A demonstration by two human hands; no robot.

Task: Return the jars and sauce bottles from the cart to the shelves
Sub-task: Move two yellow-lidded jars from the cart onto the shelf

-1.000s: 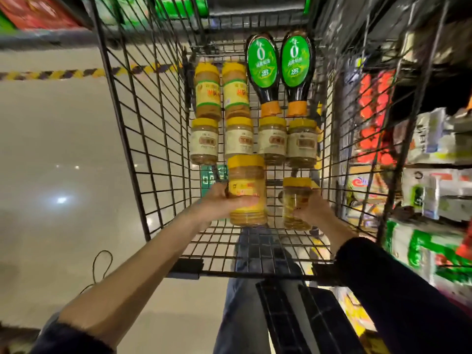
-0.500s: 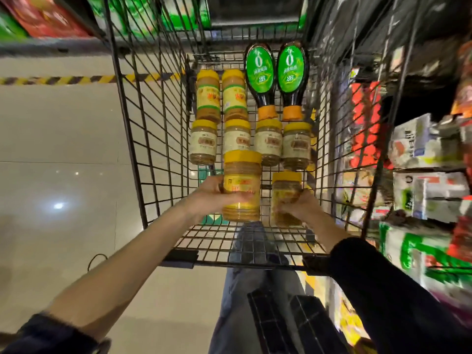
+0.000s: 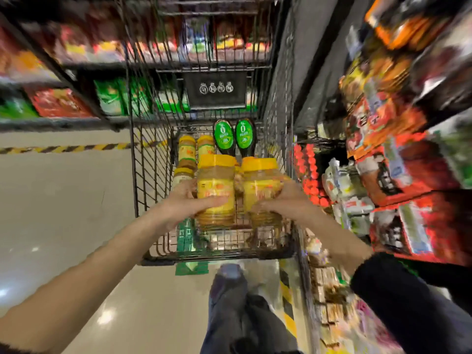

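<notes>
My left hand (image 3: 190, 200) grips a yellow-lidded jar (image 3: 216, 186) and my right hand (image 3: 278, 200) grips a second, similar jar (image 3: 259, 185). Both jars are upright, side by side, lifted above the black wire cart (image 3: 150, 175). Behind them in the cart lie two dark sauce bottles with green labels (image 3: 235, 136) and several more yellow-lidded jars (image 3: 187, 154), partly hidden by the held jars.
Store shelves (image 3: 398, 159) packed with red and orange packets run along the right, close to the cart. More shelves (image 3: 76, 100) stand ahead beyond a yellow-black floor stripe (image 3: 63, 148). Pale tiled floor (image 3: 63, 200) lies to the left. My legs show below.
Both hands have raised their jars up out of the cart basket and brought them together. The view has tilted up, so the shelves ahead and to the right now show.
</notes>
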